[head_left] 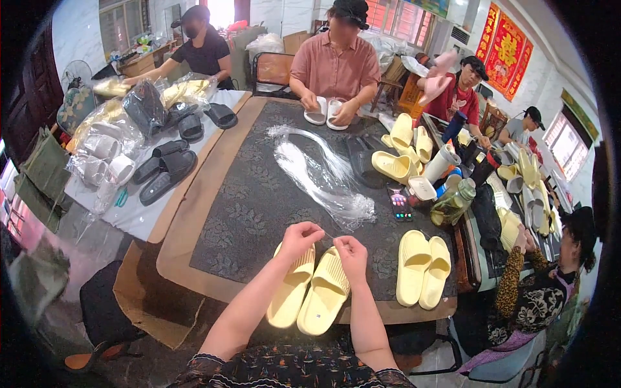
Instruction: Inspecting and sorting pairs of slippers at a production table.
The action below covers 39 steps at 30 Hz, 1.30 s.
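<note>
A pair of pale yellow slide slippers, the left slipper [289, 294] and the right slipper [323, 304], lies at the table's near edge with toes pointing away from me. Over their ribbed straps, my left hand [304, 239] and my right hand [351, 257] are both closed in a pinch. Between the fingertips runs a thin clear strand [329, 235], and its ends are hidden in the fingers. Just beyond my hands lies a loose bundle of clear plastic strands [304, 168]. To the right is a second yellow slipper pair [414, 268], side by side.
A phone [400, 203], a glass jar [455, 202], a white cup [422, 189] and more yellow slippers [396, 165] crowd the right side. Dark slippers [169, 174] and bagged pairs fill the left table. Across from me, a person handles white slippers [315, 111]; several others work around.
</note>
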{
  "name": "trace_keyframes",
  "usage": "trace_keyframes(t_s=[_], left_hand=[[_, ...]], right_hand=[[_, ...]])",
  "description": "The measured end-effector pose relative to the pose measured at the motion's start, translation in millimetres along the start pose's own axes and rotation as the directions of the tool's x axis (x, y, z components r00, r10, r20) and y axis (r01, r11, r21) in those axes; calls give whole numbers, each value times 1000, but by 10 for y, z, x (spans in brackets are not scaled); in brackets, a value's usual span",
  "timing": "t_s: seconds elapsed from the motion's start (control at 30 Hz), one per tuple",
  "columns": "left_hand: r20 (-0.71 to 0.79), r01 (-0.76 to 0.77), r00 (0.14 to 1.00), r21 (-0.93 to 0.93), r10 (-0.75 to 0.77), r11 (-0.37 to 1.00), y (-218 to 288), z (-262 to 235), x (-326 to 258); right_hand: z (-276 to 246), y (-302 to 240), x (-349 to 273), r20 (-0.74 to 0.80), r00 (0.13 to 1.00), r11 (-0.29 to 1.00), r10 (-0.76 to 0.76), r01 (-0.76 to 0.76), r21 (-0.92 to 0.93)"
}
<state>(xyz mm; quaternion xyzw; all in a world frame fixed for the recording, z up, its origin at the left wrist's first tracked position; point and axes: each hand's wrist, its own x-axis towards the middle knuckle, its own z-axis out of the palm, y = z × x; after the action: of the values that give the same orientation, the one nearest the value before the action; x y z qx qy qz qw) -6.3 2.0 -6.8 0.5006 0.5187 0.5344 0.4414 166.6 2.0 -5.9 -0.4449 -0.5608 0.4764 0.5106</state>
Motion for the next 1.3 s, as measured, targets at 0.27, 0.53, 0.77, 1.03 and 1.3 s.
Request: trace_keyframes(t_s=[0.27,0.53,0.77,1.03,1.3], left_hand=[[69,-77,995,37,74,996,42,32,-14],[177,4,984,72,-17,997,134,31,-47],[104,47,994,-27,-43,999,56,6,-21],[75,38,997,-27,-36,999,97,72,8],[44,-38,998,-80,41,996,196,52,-47]], right_hand=[[-51,0,9,-52,998,1000,19,-18,21],[-20,-81,-8,68,997,997,-41,45,-62],[-45,-13,1,35,999,999,36,-35,-33],[-114,29,22,-15,1000,1000,8,-8,-6],[-121,50,84,-47,996,990,-76,70,-120]])
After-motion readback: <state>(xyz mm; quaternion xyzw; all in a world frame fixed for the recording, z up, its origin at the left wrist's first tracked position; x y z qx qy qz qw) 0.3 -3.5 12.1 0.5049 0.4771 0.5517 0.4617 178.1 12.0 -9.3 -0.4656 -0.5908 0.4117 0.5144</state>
